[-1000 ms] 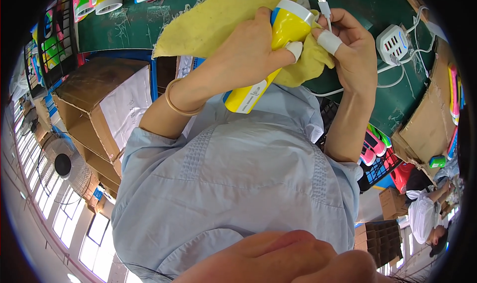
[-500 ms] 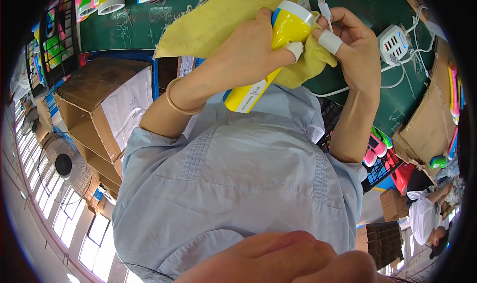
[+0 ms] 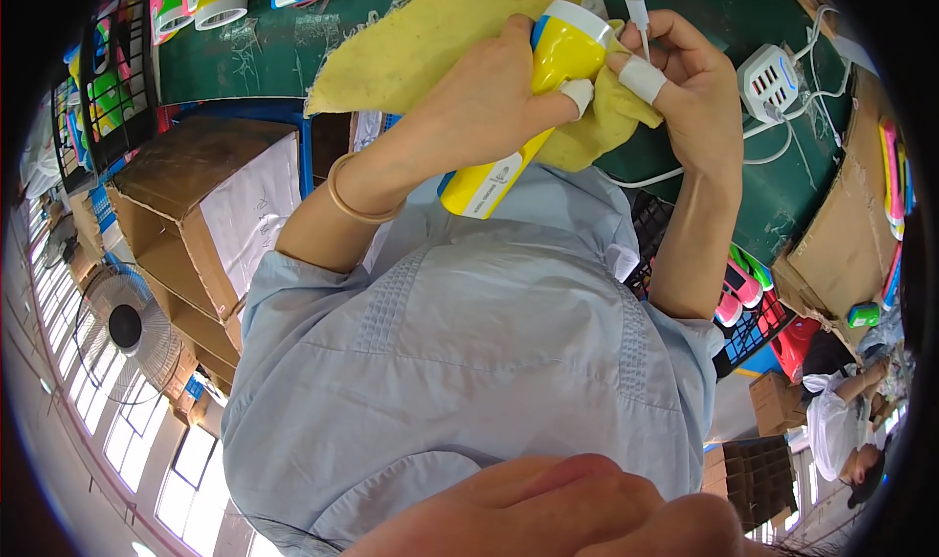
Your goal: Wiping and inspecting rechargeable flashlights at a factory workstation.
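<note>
A yellow and blue flashlight (image 3: 567, 53) with a white rim lies tilted in my left hand (image 3: 479, 107), whose fingers are wrapped round its neck; white tape covers the thumb. The flashlight's lens end points up and to the right, its handle toward my body. My right hand (image 3: 699, 107), also taped at the thumb, pinches a white USB cable (image 3: 638, 11) with the plug pointing up. Bunched yellow cloth (image 3: 611, 122) sits against the right fingers and beside the flashlight head. More yellow cloth (image 3: 377, 63) spreads on the table behind my left hand.
On the green table (image 3: 274, 63), a white USB charging hub (image 3: 770, 83) with cords stands to the right. Several colourful flashlights (image 3: 220, 0) line the far left edge. Cardboard boxes (image 3: 205, 166) and a fan (image 3: 125, 324) are at left. Another person (image 3: 836, 415) is at lower right.
My right hand and the cable plug have shifted slightly left and up. The flashlight has moved very slightly up and left in my left hand. Both grips stay the same.
</note>
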Motion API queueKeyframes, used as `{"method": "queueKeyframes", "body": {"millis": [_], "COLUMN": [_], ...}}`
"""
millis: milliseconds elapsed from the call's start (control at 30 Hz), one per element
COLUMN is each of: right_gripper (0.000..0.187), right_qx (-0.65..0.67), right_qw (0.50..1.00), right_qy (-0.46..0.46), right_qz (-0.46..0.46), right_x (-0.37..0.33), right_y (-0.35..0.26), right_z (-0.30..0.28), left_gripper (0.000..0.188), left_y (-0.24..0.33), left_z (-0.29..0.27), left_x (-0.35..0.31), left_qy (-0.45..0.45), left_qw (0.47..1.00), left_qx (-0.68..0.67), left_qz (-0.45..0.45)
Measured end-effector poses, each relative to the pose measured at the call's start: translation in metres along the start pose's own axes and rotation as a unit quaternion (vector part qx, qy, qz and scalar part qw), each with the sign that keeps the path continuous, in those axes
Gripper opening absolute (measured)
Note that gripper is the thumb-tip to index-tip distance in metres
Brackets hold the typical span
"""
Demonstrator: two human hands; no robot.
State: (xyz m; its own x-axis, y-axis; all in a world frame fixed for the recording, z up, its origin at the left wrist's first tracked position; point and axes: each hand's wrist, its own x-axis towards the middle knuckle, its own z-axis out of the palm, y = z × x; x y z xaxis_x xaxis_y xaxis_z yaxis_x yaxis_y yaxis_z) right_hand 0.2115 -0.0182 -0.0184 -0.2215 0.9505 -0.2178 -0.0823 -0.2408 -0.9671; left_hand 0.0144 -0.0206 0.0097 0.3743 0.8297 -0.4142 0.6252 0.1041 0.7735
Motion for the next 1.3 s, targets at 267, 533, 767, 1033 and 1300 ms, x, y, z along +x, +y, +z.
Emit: {"method": "queueKeyframes", "body": {"millis": [267,533,767,1033,1300], "right_gripper": [0.022,0.022,0.033,0.03,0.019], "right_qx": [0.024,-0.007,-0.014,-0.01,-0.029], "right_qw": [0.98,0.95,0.977,0.976,0.967], "right_qy": [0.19,0.277,0.163,0.188,0.23], "right_qz": [-0.048,-0.146,-0.135,-0.107,-0.108], "right_x": [-0.016,-0.057,-0.072,-0.07,-0.055], "right_y": [-0.016,-0.032,-0.029,-0.023,-0.019], "right_z": [0.003,-0.016,-0.001,0.005,0.009], "left_gripper": [0.035,0.032,0.039,0.068,0.052], "left_y": [-0.013,0.012,0.0,0.062,0.07], "left_z": [0.009,-0.002,0.004,-0.049,-0.052], "left_x": [-0.002,-0.01,0.007,0.01,0.051], "left_qy": [-0.007,-0.085,-0.067,0.282,0.406], "left_qw": [0.979,0.918,0.914,0.931,0.881], "left_qx": [-0.204,-0.387,-0.387,-0.042,0.099], "left_qz": [0.013,0.001,0.105,0.229,0.223]}}
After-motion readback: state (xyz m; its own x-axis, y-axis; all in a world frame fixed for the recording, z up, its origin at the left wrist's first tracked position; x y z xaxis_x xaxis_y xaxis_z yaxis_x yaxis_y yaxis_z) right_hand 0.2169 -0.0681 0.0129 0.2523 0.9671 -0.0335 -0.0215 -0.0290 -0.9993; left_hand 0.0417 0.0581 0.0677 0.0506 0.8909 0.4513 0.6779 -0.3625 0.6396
